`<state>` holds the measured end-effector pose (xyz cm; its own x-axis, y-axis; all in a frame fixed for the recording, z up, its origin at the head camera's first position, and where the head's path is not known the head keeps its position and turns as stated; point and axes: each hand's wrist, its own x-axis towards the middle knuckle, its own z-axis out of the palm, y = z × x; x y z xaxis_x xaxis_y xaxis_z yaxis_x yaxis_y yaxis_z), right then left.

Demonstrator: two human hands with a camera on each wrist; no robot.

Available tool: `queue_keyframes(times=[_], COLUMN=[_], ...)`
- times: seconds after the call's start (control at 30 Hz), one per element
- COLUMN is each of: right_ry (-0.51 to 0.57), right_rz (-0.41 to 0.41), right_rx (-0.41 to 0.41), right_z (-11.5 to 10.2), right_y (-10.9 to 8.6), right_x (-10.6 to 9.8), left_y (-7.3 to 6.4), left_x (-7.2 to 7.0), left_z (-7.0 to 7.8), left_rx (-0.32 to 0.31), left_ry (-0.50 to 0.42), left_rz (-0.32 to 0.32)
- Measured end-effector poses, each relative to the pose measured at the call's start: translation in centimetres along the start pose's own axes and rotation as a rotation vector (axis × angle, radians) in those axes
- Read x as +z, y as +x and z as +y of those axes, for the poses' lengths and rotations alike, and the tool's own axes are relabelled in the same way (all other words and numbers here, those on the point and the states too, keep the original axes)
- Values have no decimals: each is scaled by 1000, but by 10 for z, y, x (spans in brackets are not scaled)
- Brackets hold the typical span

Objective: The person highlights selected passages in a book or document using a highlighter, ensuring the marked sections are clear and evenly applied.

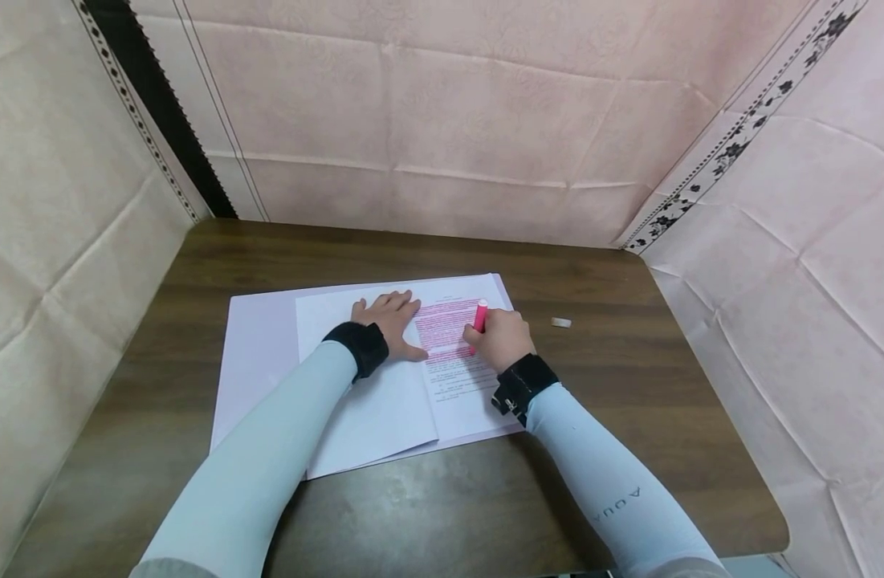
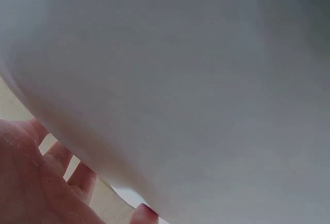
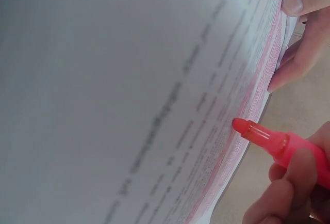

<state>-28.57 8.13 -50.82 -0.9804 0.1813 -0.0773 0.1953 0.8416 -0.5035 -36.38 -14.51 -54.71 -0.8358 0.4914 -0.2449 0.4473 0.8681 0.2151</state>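
A pink highlighter (image 1: 481, 315) is held in my right hand (image 1: 505, 340), its tip on the printed page (image 1: 456, 377). In the right wrist view the highlighter's orange-red tip (image 3: 240, 125) meets the text, with fingers curled round the pink barrel. Pink marking covers the upper lines of print; the lower lines are plain black. My left hand (image 1: 393, 319) rests with spread fingers on the blank left-hand sheet (image 1: 372, 417), its thumb near the marked lines. In the left wrist view, paper (image 2: 180, 90) fills most of the picture beside the left palm (image 2: 31, 177).
Beneath the sheets lies a larger pale lilac folder or sheet (image 1: 257, 345). A small whitish piece (image 1: 560, 323) lies to the right on the brown wooden table (image 1: 629, 385). Pale cloth (image 1: 413, 120) hangs round the table's back and sides.
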Motion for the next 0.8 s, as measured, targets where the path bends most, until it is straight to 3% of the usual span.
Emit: queue_keyframes(times=[0.47,0.8], right_ry=[13,13], right_rz=[18,26], right_rx=[22,29], right_z=[7,14], right_y=[4,5], right_x=[-6,-8], left_y=[-4,-5], left_x=[-6,-4], left_z=[3,2], left_rx=[-3,-1], left_ry=[-1,-7], left_rz=[-1,-4])
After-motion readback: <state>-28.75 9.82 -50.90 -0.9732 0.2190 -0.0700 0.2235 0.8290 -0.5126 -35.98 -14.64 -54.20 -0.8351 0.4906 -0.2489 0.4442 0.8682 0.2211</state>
